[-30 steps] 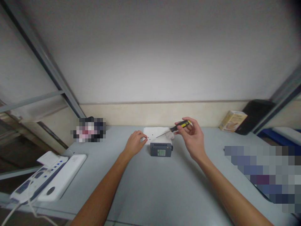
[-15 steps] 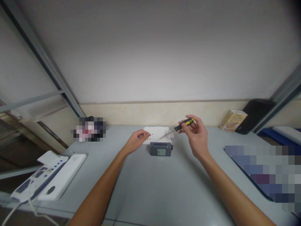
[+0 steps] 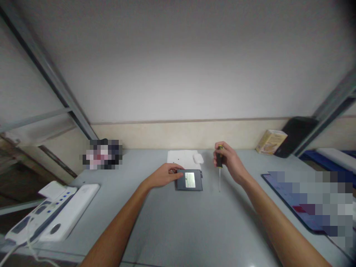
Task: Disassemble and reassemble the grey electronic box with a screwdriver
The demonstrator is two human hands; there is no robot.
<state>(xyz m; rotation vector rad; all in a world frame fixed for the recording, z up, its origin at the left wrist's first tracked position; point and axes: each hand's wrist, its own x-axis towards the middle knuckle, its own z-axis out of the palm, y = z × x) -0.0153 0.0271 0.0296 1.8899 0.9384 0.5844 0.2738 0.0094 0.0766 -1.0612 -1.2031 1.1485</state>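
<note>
My left hand [image 3: 164,174] grips the left end of a small dark grey metal box [image 3: 198,181], its thumb on the face and its fingers at the far edge. A pale label [image 3: 190,180] on that face is turned towards me. To the right, my right hand [image 3: 228,158] is closed around the yellow-and-black handle of a screwdriver [image 3: 219,180]. Its thin shaft points straight down, apart from the box. Behind the box lies a white sheet [image 3: 182,155] with a few tiny dark specks and a small white object [image 3: 198,158] on it.
On the left are a white power strip [image 3: 41,213] with cables and a long white device [image 3: 73,213]. A blurred-out object [image 3: 101,154] stands at the back left. A yellow box [image 3: 271,142] and a black case [image 3: 296,137] lean at the back right, behind a dark-edged flat device [image 3: 286,202].
My left hand has moved from above the white sheet onto the box, which is turned so its labelled face shows more. The screwdriver has swung from slanting left to pointing down.
</note>
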